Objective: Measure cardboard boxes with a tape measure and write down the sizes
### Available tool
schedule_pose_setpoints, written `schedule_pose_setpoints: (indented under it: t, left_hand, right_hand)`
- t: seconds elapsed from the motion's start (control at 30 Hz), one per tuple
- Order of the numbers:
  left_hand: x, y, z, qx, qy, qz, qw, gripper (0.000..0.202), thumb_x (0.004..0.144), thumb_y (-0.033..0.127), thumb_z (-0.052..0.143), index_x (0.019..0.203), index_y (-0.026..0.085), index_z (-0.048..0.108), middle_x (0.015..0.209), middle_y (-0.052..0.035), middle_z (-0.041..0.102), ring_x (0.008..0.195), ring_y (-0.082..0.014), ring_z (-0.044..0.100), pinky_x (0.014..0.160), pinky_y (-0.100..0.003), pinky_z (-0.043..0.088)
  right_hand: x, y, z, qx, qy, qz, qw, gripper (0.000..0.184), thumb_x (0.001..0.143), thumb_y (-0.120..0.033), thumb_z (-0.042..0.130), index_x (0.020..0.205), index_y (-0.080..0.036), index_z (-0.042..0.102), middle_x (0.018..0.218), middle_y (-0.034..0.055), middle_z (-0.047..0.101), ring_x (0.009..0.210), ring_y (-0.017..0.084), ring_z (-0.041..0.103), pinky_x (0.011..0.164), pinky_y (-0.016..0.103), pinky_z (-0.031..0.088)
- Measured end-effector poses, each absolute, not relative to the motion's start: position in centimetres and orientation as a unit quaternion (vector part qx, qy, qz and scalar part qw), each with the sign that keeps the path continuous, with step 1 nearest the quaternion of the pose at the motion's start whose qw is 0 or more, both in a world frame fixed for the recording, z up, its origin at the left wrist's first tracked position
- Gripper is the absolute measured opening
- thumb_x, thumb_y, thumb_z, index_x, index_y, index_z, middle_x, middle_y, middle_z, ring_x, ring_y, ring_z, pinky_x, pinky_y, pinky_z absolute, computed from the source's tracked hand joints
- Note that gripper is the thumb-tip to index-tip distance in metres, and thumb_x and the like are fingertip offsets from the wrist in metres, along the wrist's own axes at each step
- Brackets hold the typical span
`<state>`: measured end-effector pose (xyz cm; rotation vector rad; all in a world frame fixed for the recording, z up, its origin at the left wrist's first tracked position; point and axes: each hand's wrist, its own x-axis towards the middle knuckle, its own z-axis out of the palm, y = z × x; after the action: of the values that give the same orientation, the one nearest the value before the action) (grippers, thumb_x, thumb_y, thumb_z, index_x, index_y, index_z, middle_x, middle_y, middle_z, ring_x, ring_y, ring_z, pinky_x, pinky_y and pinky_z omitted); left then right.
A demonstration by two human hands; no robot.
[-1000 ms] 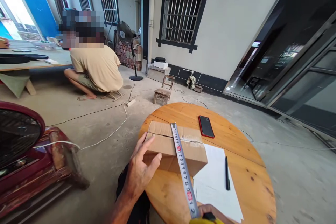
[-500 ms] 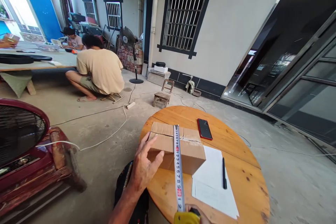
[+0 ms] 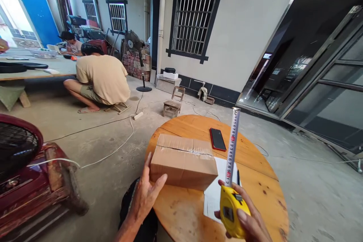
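A closed cardboard box [image 3: 184, 160] rests on the round wooden table [image 3: 181, 211]. At the box's left end is my left hand [image 3: 144, 193], its fingers spread, with the thumb near the front face; whether it touches the box I cannot tell. My right hand [image 3: 249, 217] grips a yellow tape measure [image 3: 234, 211] to the right of the box. The blade [image 3: 233, 143] is pulled out and points up and away over the table. White paper [image 3: 212, 196] lies partly under the blade, and a black pen [image 3: 238, 177] is mostly hidden behind it.
A phone in a red case [image 3: 217, 139] lies behind the box. On the floor stand a small wooden chair [image 3: 172, 104], a pedestal fan [image 3: 138, 56] and, at left, a dark red fan [image 3: 19, 151]. A person [image 3: 100, 75] squats beside a long table [image 3: 34, 73]. Cables cross the floor.
My right hand has lifted the tape measure off the box top and moved it right, tilting the blade upward. My left hand has shifted slightly down and left, its fingers off the box's top.
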<state>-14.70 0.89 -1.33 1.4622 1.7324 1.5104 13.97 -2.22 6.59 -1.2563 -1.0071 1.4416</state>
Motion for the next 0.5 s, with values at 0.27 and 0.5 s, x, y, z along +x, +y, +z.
schedule_pose_setpoints:
  t: [0.27,0.5]
  left_hand:
    - [-15.9,1.2,1.9,0.509,0.706,0.477,0.121,0.069,0.092,0.054,0.045,0.149,0.016,0.035,0.14,-0.0179,0.055,0.126,-0.0328,0.056,0.1,-0.048,0.048]
    - [-16.4,1.7,2.3,0.599,0.656,0.453,0.071,0.052,0.094,0.046,0.044,0.137,0.017,0.052,0.136,-0.0135,0.059,0.126,-0.0269,0.055,0.104,-0.044,0.047]
  right_hand:
    - [11.4,2.9,10.1,-0.418,-0.452,0.619,0.488,0.062,0.076,-0.055,0.07,0.125,-0.025,0.047,0.101,0.0055,0.065,0.076,0.026,0.074,0.046,0.026,0.051]
    - [9.6,6.9,13.4,-0.386,-0.482,0.639,0.459,0.049,0.082,-0.053,0.065,0.116,-0.018,0.055,0.114,0.0113,0.066,0.072,0.022,0.073,0.04,0.022,0.048]
